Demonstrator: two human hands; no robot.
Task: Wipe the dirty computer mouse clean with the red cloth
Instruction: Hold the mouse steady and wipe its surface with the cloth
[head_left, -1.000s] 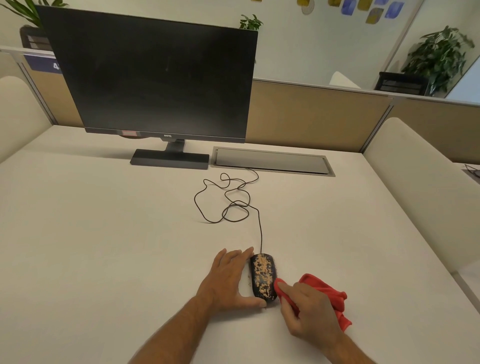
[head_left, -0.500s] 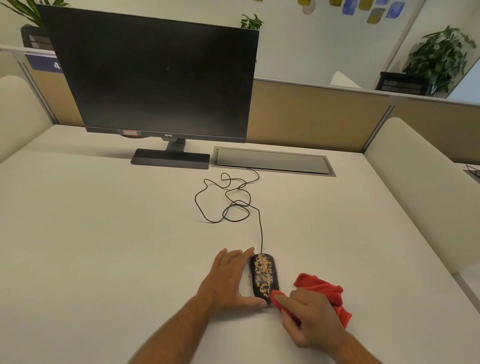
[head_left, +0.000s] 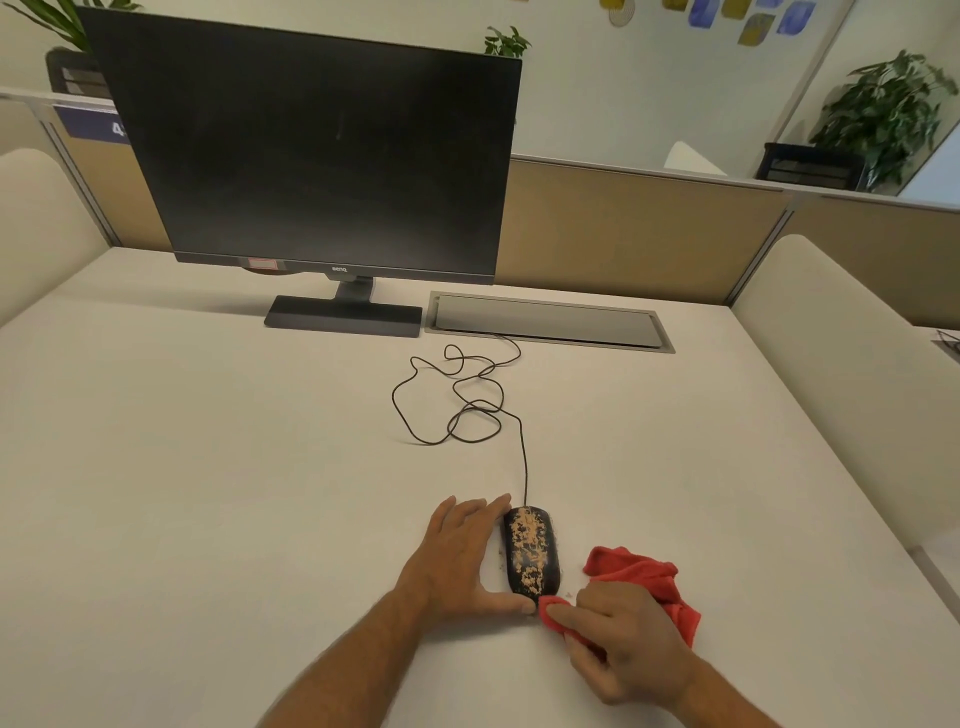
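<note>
On desk (head_left: 208, 519): one mouse (head_left: 531, 556), one cloth (head_left: 644, 577).

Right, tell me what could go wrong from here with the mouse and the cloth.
1. Crumbs already lie on the table beside the mouse; wiping may scatter more.
2. The left hand braces only one side, so the mouse may slide.
3. The right hand holds the red cloth bunched, which may smear the grime.
</note>
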